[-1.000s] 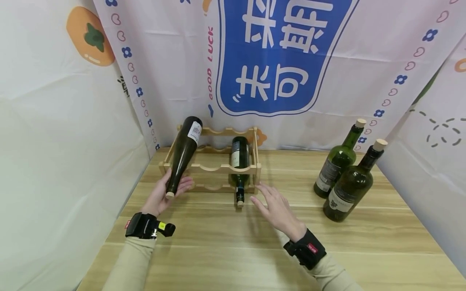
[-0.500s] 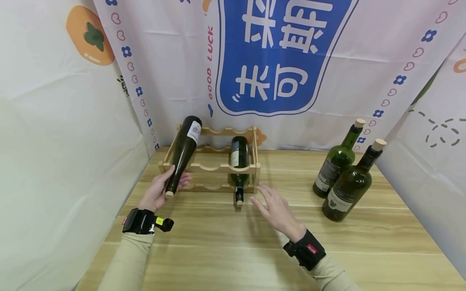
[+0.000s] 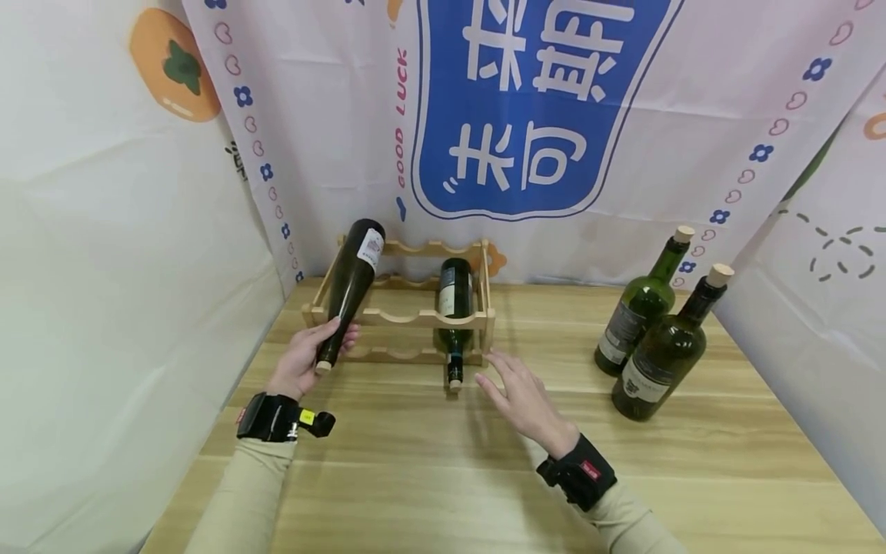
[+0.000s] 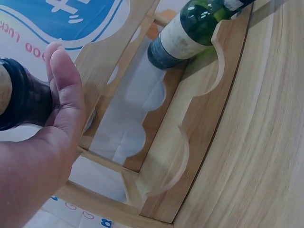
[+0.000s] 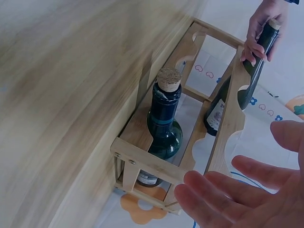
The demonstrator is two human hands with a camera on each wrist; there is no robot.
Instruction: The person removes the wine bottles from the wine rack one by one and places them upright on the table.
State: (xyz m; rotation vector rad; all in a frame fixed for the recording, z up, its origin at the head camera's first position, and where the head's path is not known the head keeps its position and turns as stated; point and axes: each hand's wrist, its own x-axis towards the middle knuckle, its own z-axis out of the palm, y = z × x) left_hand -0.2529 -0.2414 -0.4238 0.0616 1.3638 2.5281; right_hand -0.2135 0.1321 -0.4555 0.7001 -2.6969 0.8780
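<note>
Dark bottle [image 3: 353, 281]: neck in the left hand [image 3: 308, 358], thumb on the near side, fingers curled round behind. Cork end toward the person; body reaching up and away from the hand over the rack's upper tier, left end. Whether it bears on the rails, cannot tell.

Right hand [image 3: 526, 400]: fingers loosely spread, holding nothing, near the rack's right front corner; contact unclear.

Rack [image 3: 424, 318], wooden, two tiers, scalloped rails, between and just beyond the hands. Lower tier: green bottle [image 3: 454, 296] lying just left of the right hand, corked neck out past the front rail.

Right of the right hand, well apart: two corked bottles [image 3: 634, 323] upright on the table [image 3: 415, 477].

Labels: dark bottle's is white, near its base; print too small throughout. Cloth [image 3: 346, 138] beyond both hands: "GOOD LUCK" in pink-red; blue panel [image 3: 519, 192], white characters 未, 来, 可, 期.
</note>
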